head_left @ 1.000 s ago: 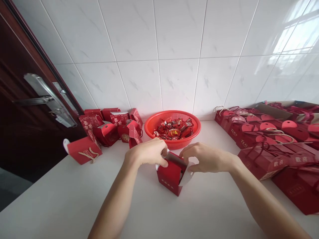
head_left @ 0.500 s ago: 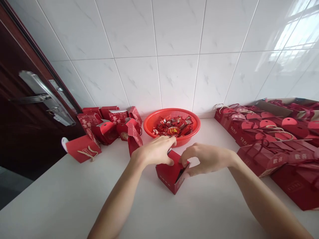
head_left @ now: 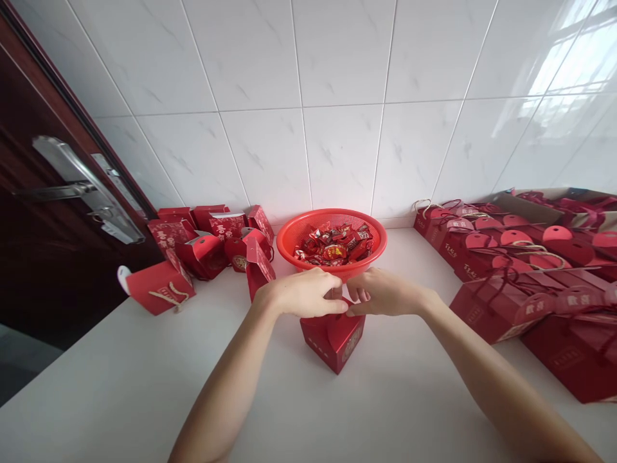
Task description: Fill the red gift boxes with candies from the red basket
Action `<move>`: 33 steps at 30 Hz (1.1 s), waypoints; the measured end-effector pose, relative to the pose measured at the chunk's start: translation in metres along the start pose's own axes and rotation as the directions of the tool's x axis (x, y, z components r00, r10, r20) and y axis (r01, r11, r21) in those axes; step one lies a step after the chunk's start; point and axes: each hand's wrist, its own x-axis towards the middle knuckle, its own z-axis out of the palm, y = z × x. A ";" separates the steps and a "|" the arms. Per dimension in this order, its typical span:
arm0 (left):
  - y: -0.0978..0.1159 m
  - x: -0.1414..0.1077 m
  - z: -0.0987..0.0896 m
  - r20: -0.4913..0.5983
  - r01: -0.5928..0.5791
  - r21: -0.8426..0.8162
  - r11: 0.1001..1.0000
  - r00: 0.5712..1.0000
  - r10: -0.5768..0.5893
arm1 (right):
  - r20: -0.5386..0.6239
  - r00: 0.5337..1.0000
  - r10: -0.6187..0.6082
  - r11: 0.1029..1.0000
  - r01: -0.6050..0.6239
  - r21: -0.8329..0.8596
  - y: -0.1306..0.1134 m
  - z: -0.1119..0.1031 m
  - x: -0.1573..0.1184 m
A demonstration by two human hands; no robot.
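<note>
A red gift box (head_left: 333, 344) with pale printing stands on the white table in front of me, one corner toward me. My left hand (head_left: 308, 292) curls over its top from the left, thumb and fingers closed on the top flaps. From the right, my right hand (head_left: 383, 292) pinches the same flaps, the two thumb tips meeting over the middle. Most of the box's top is hidden under the hands. Just behind them sits a red plastic basket (head_left: 289, 235) holding many red-wrapped candies (head_left: 335, 251).
Several red boxes (head_left: 205, 254), some with lids up, stand at the left; one with a string handle (head_left: 161, 286) lies tilted. Rows of filled-out red boxes (head_left: 501, 302) and a cardboard carton (head_left: 513, 202) crowd the right. A tiled wall (head_left: 342, 148) rises behind; a door handle (head_left: 87, 186) is far left.
My right hand has moved up and inward onto the box's top. The right-hand side flap, open before, is now folded up, and both hands meet at the top.
</note>
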 end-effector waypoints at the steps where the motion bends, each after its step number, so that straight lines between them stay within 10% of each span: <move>1: 0.000 0.000 0.000 0.028 0.001 -0.021 1.000 1.000 -0.001 | 0.006 1.000 -0.013 1.000 0.013 0.006 0.000 0.001 0.001; 20: -0.001 -0.002 -0.002 0.043 0.131 0.073 0.989 0.990 -0.135 | -0.058 0.985 -0.165 0.982 0.169 0.079 -0.004 0.001 -0.002; 33: -0.008 0.008 -0.003 0.058 -0.029 -0.005 1.000 0.998 0.030 | -0.097 0.956 -0.276 0.953 0.286 0.105 -0.007 0.018 0.005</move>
